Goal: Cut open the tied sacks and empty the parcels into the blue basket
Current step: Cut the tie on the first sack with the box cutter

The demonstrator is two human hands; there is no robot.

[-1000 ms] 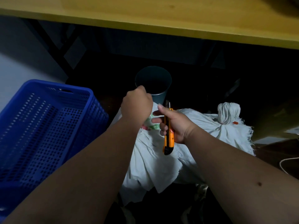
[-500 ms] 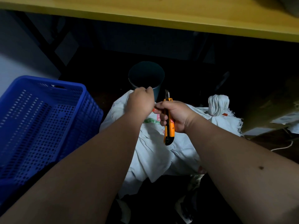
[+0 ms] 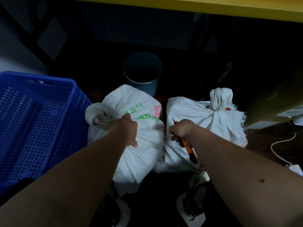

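You looked down at two white woven sacks lying side by side on a dark floor under a yellow tabletop [image 3: 213, 7]. The blue basket [image 3: 36, 122] stood to the left of your left hand, its perforated walls and floor showing, with nothing visible inside it. A dark round bin [image 3: 142, 74] stood beyond the sacks; its inside was too dark to make out.

Your left hand [image 3: 126, 126] gripped the gathered neck of the left sack [image 3: 136, 115], fingers curled into the bunched cloth, which spilled out toward the basket. This sack bore green and pink printing just beyond your knuckles. Your right hand [image 3: 182, 131] was wrapped around an orange utility knife [image 3: 188, 148], its blade tip poking out past your fingers toward the far side and its dark end pointing back along your forearm. The right sack [image 3: 205, 122] lay under and beyond that hand, its tied neck [image 3: 221, 99] standing upright well beyond your fingertips. A white cord [image 3: 278, 145] lay on the floor further right.

Half a second before, both hands had been close together on the left sack's neck with the knife held upright beside it; by this moment they had parted, and the neck had been pulled over toward the basket.
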